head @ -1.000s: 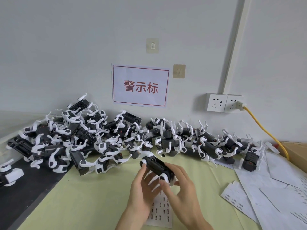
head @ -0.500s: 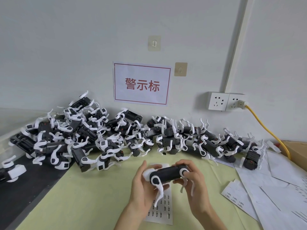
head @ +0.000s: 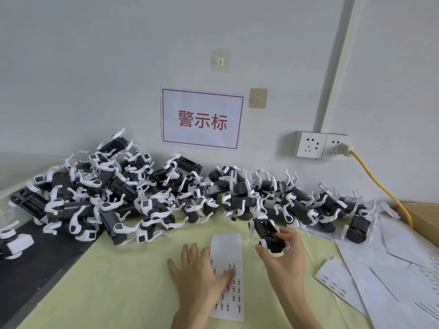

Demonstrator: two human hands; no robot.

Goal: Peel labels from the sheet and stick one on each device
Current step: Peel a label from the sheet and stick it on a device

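Note:
A narrow white label sheet [head: 227, 248] lies on the pale green table cover [head: 123, 281], its upper part bare, small printed labels lower down. My left hand [head: 199, 269] lies flat on the sheet's left edge, the thumb pressing on a label. My right hand [head: 282, 257] grips a black device with white clips [head: 267, 231] just right of the sheet, low over the table. A long pile of the same black and white devices [head: 152, 195] runs along the wall behind.
Loose white sheets [head: 392, 264] and a small label sheet [head: 332, 281] cover the table's right side. A cardboard box [head: 425, 214] sits at the far right, with a yellow cable [head: 380, 186] from the wall sockets [head: 320, 144]. A dark strip [head: 35, 269] borders the left.
Both hands held the device in front of me before. Now my left hand has let go and dropped flat onto the label sheet, while my right hand carried the device to the right.

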